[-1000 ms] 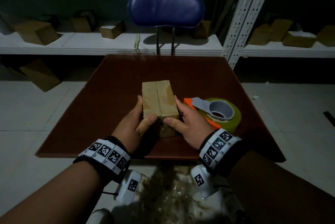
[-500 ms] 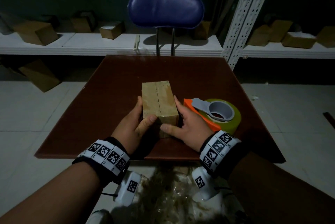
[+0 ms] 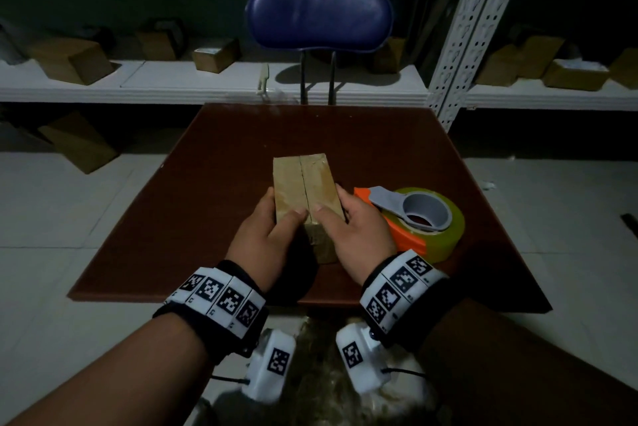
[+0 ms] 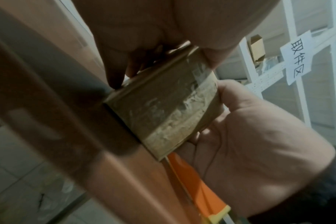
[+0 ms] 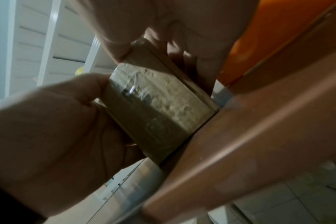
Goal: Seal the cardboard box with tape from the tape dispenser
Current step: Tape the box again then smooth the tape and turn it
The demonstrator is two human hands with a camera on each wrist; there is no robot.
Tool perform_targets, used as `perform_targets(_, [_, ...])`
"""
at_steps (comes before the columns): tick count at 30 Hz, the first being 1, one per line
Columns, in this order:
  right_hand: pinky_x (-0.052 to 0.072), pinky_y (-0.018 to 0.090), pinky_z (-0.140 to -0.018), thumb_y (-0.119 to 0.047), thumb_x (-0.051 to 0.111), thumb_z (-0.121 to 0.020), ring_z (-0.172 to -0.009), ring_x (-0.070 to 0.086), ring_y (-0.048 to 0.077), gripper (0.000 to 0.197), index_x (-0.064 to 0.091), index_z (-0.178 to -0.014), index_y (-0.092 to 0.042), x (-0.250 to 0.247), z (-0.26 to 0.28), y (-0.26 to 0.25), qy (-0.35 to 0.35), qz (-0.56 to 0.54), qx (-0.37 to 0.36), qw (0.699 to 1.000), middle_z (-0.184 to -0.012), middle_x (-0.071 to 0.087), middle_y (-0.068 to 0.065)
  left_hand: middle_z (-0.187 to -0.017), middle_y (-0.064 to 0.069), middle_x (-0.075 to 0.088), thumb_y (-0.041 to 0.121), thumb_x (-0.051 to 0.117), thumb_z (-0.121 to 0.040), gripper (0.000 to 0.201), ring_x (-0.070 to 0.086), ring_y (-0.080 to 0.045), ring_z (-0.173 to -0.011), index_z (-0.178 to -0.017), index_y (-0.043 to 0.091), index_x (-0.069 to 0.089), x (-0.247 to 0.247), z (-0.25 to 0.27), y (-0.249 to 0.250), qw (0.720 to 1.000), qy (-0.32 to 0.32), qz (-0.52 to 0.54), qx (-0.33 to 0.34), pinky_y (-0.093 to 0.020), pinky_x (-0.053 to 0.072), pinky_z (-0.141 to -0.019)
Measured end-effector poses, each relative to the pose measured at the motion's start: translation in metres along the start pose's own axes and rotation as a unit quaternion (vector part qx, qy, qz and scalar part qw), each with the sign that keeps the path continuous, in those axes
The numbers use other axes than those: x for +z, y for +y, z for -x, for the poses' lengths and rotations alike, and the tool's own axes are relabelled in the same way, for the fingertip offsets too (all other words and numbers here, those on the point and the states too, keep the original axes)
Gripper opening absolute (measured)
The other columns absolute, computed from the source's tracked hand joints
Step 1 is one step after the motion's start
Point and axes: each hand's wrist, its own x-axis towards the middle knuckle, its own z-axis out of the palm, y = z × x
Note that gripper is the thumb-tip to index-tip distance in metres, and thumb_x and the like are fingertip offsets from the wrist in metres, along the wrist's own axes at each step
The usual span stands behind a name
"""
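A small cardboard box (image 3: 303, 184) lies lengthwise on the brown table (image 3: 224, 156), its top flaps meeting in a seam down the middle. My left hand (image 3: 269, 235) grips its left side and my right hand (image 3: 352, 228) its right side, both thumbs pressed on the top by the seam. The wrist views show the box's near end (image 4: 163, 109) (image 5: 159, 115) covered with wrinkled tape, held between both palms. The tape dispenser (image 3: 421, 218), orange with a grey handle and a yellowish roll, sits on the table just right of my right hand, untouched.
A blue chair (image 3: 319, 21) stands behind the table's far edge. White shelving (image 3: 476, 28) with several cardboard boxes runs along the back wall. The box sits close to the table's near edge (image 3: 241, 298). A pale tiled floor surrounds the table.
Both thumbs have moved up from the box's near end onto its top and now meet at the seam. The box and the dispenser have hardly shifted.
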Motion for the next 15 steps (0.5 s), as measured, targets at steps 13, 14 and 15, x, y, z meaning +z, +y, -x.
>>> perform_targets(13, [0.034,0.036,-0.119,-0.045,0.038,-0.101,-0.145,0.041,0.015,0.058,0.039,-0.157,-0.026,-0.0004,-0.0052,0.0017,-0.007,0.034,0.031,0.999,-0.158,0.046,-0.006,-0.115,0.02,0.066,0.026,0.054,-0.098,0.033,0.062,0.004,-0.105,-0.129,0.038,0.055,0.0015,0.001,0.0068,1.0,0.007,0.019,-0.005,-0.025,0.047,-0.091])
perform_targets(14, [0.033,0.032,-0.117,-0.043,0.038,-0.104,-0.145,0.041,0.014,0.054,0.041,-0.156,-0.025,-0.0016,-0.0034,0.0006,-0.005,0.031,0.037,0.999,-0.157,0.047,-0.005,-0.114,0.02,0.065,0.024,0.054,-0.099,0.032,0.062,0.002,-0.106,-0.126,0.04,0.055,0.0013,0.0007,0.0065,1.0,0.012,0.025,-0.009,-0.026,0.047,-0.092])
perform_targets(15, [0.035,0.033,-0.116,-0.046,0.036,-0.104,-0.141,0.046,0.015,0.053,0.048,-0.152,-0.025,-0.0026,-0.0014,-0.0005,0.0,0.023,0.041,0.999,-0.153,0.052,-0.004,-0.114,0.019,0.064,0.023,0.054,-0.098,0.032,0.062,-0.004,-0.108,-0.125,0.041,0.055,0.0004,0.0002,0.0068,0.999,0.02,0.034,-0.02,-0.029,0.047,-0.093])
